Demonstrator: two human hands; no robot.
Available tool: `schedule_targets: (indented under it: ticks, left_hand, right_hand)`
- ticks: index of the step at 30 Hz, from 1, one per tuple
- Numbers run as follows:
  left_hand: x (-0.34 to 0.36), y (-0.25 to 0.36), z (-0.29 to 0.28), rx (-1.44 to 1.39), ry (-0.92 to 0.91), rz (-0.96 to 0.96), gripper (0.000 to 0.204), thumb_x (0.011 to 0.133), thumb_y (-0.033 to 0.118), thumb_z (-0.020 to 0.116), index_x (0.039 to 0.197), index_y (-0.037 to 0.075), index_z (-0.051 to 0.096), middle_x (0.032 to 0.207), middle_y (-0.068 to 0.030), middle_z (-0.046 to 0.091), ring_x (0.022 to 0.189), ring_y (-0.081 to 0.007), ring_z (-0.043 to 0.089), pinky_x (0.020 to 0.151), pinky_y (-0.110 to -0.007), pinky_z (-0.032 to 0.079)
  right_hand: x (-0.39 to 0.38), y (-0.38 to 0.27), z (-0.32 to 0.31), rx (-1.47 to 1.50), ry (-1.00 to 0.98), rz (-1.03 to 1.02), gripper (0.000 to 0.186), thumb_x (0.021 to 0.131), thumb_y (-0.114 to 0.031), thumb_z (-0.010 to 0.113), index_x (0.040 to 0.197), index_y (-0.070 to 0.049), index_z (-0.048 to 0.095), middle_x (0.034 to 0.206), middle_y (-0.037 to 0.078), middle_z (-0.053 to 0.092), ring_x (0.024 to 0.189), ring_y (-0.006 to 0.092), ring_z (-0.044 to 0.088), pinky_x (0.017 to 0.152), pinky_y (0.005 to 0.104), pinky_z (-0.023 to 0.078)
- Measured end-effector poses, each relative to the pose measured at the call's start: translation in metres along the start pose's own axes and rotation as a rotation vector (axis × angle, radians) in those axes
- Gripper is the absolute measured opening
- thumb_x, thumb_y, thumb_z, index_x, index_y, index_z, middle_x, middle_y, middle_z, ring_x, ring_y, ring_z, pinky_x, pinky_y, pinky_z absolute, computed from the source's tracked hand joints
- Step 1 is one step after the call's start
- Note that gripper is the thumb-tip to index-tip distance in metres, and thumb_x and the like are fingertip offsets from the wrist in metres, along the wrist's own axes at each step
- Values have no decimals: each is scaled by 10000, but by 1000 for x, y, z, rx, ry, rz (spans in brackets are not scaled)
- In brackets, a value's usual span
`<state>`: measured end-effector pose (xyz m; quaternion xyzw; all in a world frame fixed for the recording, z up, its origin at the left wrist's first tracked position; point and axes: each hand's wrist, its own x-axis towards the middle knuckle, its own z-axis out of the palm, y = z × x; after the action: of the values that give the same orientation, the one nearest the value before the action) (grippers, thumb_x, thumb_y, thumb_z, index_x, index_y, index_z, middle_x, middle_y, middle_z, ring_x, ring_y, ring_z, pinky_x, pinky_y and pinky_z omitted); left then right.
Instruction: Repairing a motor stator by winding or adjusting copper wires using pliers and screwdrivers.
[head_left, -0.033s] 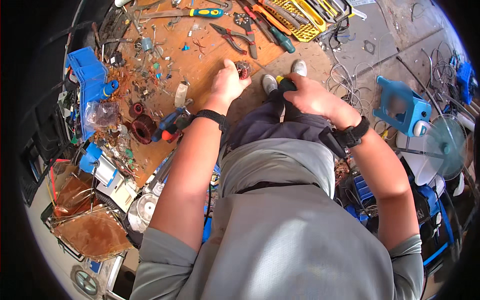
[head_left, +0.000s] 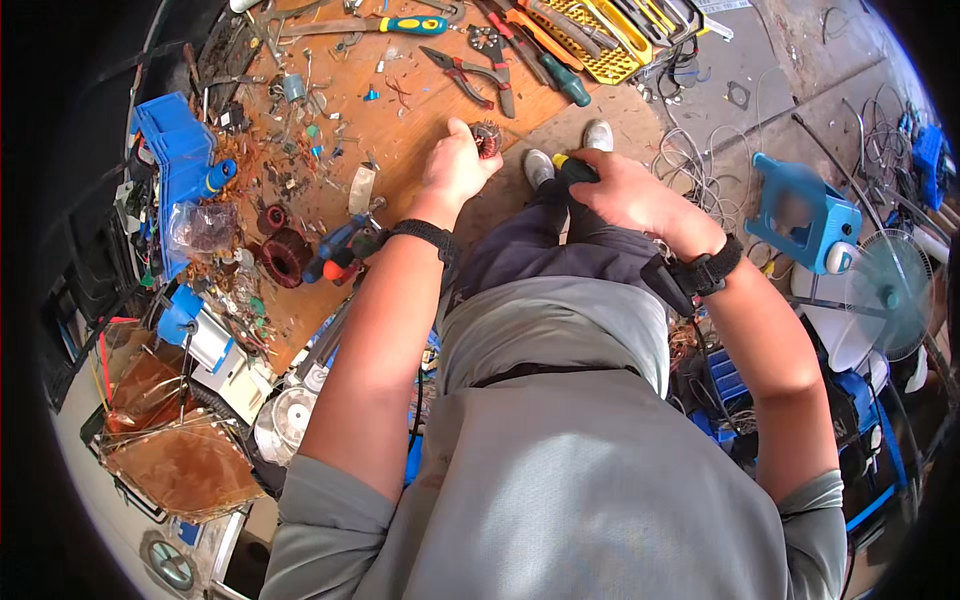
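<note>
My left hand (head_left: 453,165) is closed round a small motor part wound with copper wire (head_left: 487,139), above the table's edge. Its underside is hidden by the fingers. To the right, my right hand (head_left: 622,190) wraps round the dark green and yellow handle of a screwdriver (head_left: 575,168). A thin dark shaft seems to run from the handle toward the wound part, with a gap between the two. Past my left hand, pliers (head_left: 455,75) with red and black handles lie spread on the wooden table (head_left: 400,115).
A yellow tool tray (head_left: 610,65) and a green-handled screwdriver (head_left: 567,80) lie at the far side. Left are a blue bin (head_left: 175,140), a larger copper-wound ring (head_left: 286,257), a blue power tool (head_left: 345,250) and scraps. Loose cable (head_left: 690,170) and a blue frame (head_left: 815,215) lie right.
My right hand and wrist have shifted very slightly. My left hand holds the wound part in the same place.
</note>
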<state>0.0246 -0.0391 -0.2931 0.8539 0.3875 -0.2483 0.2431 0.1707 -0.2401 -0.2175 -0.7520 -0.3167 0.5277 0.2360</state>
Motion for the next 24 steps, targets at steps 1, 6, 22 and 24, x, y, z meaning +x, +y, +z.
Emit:
schedule_targets:
  ticks: [1,6,22,24]
  left_hand:
    - [0,1,0,11,0,-6,672,750,385,802,1108,-39,422,971,-284,686,971,-429,672,861,-478,540]
    - [-3,7,9,-27,46,-132,732,732,423,805,1128,-53,414,1027,-278,683,994,-403,677,870,-465,544]
    - [5,2,12,-73,16,-44,720,738,411,822,1045,-113,433,983,-332,666,971,-433,675,845,-453,547]
    - [4,2,15,-62,32,-61,710,737,415,820,1042,-89,424,982,-311,673,958,-419,682,836,-451,554]
  right_hand:
    - [-4,1,-2,3,-3,-3,404,840,-233,575,1163,5,621,1023,281,669,1026,428,632,897,465,497]
    - [-4,8,4,39,-3,20,390,846,-232,575,1166,-17,635,1032,267,671,1009,423,636,895,465,497]
    - [22,-40,-3,-127,-73,37,327,845,-207,538,1018,33,676,1010,274,677,1054,426,624,894,480,511]
    - [18,-54,9,-146,-91,106,302,841,-198,544,944,46,690,1001,299,666,1036,421,636,848,484,532]
